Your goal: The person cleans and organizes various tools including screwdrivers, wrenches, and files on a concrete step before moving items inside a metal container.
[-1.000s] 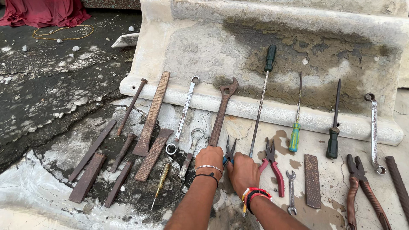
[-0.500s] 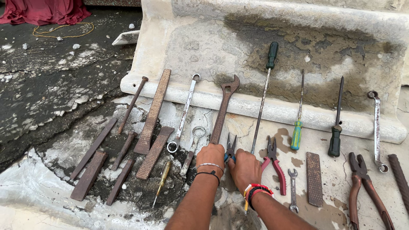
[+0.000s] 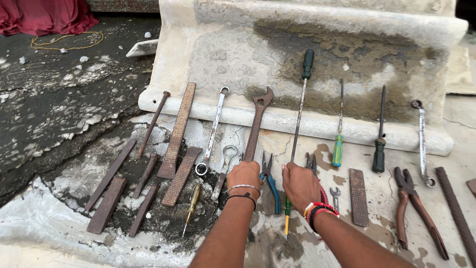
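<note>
We look down at two bare forearms reaching over a row of worn tools laid on a cracked concrete floor [image 3: 59,218], their tips leaning toward a stone ledge [image 3: 307,121].

Our left hand [image 3: 244,174] rests knuckles up at the foot of a rusty open-ended wrench [image 3: 256,124], with the blue-handled pliers [image 3: 270,186] just beside it; its fingers curl downward, but we cannot tell whether they pinch anything. Our right hand [image 3: 300,184] lies palm down over the lower shaft of a long green-handled screwdriver [image 3: 299,124], and it partly hides a pair of red-handled pliers [image 3: 313,166]. Its fingers are bent and close together, not spread; whether they hold anything we cannot tell.

Other tools lie near: a flat rasp [image 3: 177,130], a ring spanner [image 3: 213,130], a small yellow tester screwdriver [image 3: 191,207] and a short green-and-yellow screwdriver [image 3: 338,130].

In our judgement the risk is crowding. The tools lie close, so lifting one could nudge its neighbours out of line. The long screwdriver only leans on the ledge and may roll or slide if its lower end is shifted. Rusty edges and pliers tips sit right under the fingers, and could scrape the skin.
</note>
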